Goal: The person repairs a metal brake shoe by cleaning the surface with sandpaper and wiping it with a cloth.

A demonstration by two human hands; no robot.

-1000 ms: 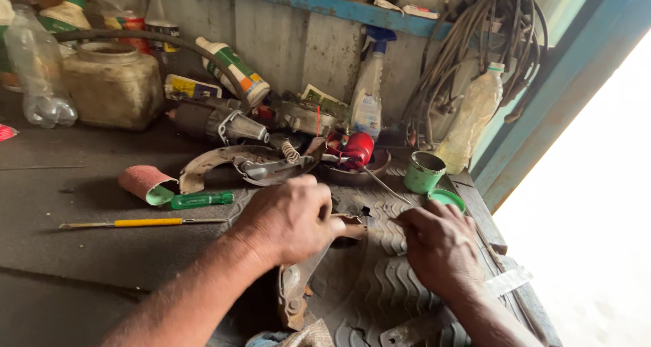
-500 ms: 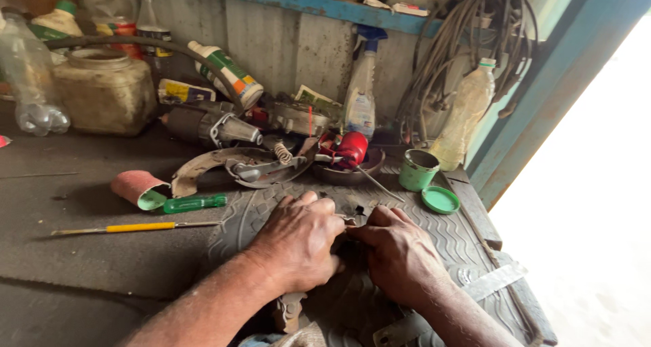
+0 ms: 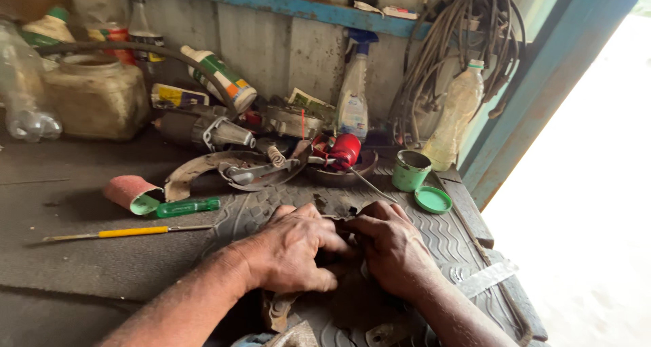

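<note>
My left hand (image 3: 291, 252) and my right hand (image 3: 393, 249) are pressed together over a dark, rusty curved metal piece (image 3: 278, 312) that lies on a strip of tyre tread (image 3: 447, 238). Both hands have their fingers curled onto the piece; most of it is hidden beneath them, and only its lower end sticks out under my left hand. Left of the hands lie a yellow-handled screwdriver (image 3: 129, 232) and a green-handled screwdriver (image 3: 186, 207).
A roll of sandpaper (image 3: 129, 192) lies at the left. A green tin (image 3: 410, 170) and its lid (image 3: 432, 199) stand at the right. Bottles, a spray bottle (image 3: 353, 93), a power tool (image 3: 203, 130), a red part (image 3: 342, 150) and coiled cables (image 3: 461, 55) crowd the back wall.
My right hand has moved left and joined my left hand over the metal piece. The view has shifted a little downward and closer.
</note>
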